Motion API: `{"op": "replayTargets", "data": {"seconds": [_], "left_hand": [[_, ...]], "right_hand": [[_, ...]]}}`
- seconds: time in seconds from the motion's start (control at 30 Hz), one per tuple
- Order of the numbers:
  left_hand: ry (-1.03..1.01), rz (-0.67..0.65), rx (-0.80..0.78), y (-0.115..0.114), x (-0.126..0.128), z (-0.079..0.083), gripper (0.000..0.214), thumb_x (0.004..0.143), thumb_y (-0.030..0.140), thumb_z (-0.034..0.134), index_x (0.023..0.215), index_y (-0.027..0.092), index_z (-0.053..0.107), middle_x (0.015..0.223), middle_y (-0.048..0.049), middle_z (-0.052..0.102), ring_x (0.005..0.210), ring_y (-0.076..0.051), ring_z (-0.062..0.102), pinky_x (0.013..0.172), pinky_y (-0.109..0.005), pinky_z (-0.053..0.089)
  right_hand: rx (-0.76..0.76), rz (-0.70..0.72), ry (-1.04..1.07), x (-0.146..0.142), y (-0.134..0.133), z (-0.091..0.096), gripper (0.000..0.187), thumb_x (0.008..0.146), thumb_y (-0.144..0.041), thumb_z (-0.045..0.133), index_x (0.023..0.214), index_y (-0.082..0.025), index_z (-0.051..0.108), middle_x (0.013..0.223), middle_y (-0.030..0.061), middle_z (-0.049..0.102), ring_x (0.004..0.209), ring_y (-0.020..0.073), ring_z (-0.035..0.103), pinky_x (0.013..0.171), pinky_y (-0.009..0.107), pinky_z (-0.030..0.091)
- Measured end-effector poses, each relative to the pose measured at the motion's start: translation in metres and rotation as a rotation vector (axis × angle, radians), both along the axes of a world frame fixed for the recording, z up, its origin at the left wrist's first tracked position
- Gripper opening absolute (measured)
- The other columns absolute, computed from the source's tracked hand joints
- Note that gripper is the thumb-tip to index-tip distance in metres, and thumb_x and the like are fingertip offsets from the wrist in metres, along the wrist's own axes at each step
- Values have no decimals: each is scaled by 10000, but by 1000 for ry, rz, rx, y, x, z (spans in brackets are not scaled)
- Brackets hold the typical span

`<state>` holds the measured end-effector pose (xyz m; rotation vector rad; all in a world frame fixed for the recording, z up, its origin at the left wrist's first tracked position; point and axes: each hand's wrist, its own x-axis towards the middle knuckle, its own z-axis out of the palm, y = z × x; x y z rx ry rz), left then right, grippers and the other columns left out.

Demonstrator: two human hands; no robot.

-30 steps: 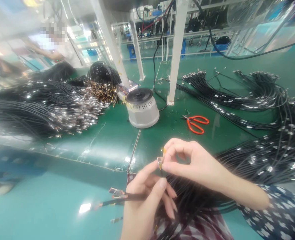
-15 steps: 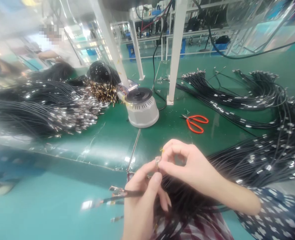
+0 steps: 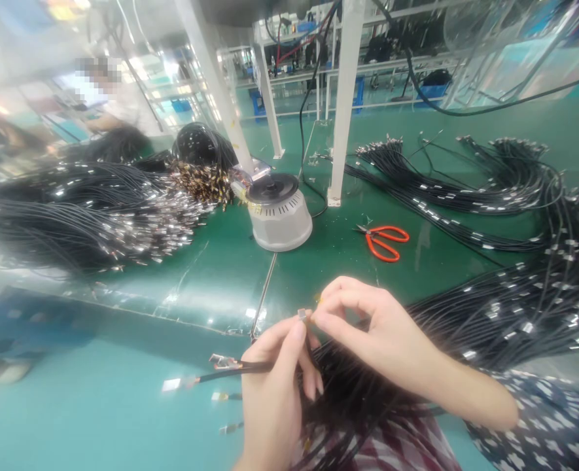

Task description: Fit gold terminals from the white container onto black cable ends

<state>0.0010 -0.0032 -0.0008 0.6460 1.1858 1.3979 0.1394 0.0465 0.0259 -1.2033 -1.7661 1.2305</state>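
Note:
My left hand (image 3: 274, 386) is closed around several black cables (image 3: 257, 366), their metal-tipped ends sticking out to its left. Between its thumb and index finger a small silver connector (image 3: 302, 314) is pinched, facing up. Close beside that connector, my right hand (image 3: 362, 314) has its thumb and index finger pressed together. A tiny yellow bit (image 3: 319, 298) shows at its fingertips, too small to make out. Below both hands, a thick bundle of black cables (image 3: 348, 386) lies across the lap.
On the green table (image 3: 210, 275) stands a round grey device (image 3: 282, 222) with a black top. Red-handled scissors (image 3: 385, 242) lie to its right. Cable piles (image 3: 137, 209) spread at left, and more cables (image 3: 505, 294) at right. White posts (image 3: 345, 104) rise behind; a person (image 3: 127, 98) sits far left.
The connector in my left hand has turned and now shows its flat silver face. My right fingertips have drawn slightly away to the right. The cable ends at left have shifted a little.

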Motion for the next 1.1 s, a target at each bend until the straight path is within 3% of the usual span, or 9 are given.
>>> {"op": "replayTargets", "data": {"seconds": [0.1,0.27,0.47,0.63,0.8,1.1], "left_hand": [[21,-4,-10,1,2,3,181,851,279,644,747,137,685,528,25,593,333,-55,413,382,-203,389],[-33,-21,-22,1,0,5,127,809,260,697,892,180,645,550,66,558,356,-40,388,385,-178,394],[-128,-103,-85,1,-9,1,177,767,197,736,714,156,573,528,64,527,384,-31,383,412,-163,362],[-151,-150,-66,3,-9,0,160,817,203,681,692,132,611,649,-3,632,404,-31,407,434,-176,374],[-143,-188,-61,2,-9,-2,201,851,230,648,682,124,620,637,-9,625,383,-26,388,427,-180,359],[-127,-155,-79,4,-13,-1,177,740,210,765,717,153,599,563,50,564,400,-32,394,427,-171,330]], "right_hand": [[-2,-2,-3,0,1,0,183,862,-252,610,696,-209,674,831,-23,614,704,103,542,651,253,396],[-17,-16,15,-2,1,-1,68,799,-221,670,738,-205,698,824,-13,627,701,116,536,637,259,397],[-31,-26,38,-4,3,-4,104,811,-214,664,711,-189,672,826,-12,643,739,125,574,696,267,429],[-92,15,82,-6,9,-4,160,802,-196,667,643,-176,662,789,7,644,771,155,601,770,308,451],[-218,88,192,-9,13,-4,157,795,-201,659,648,-164,618,642,-6,598,676,157,586,728,328,468],[-10,-9,153,-12,2,-5,127,783,-139,660,668,-174,618,788,-9,597,745,125,561,724,270,453]]}}
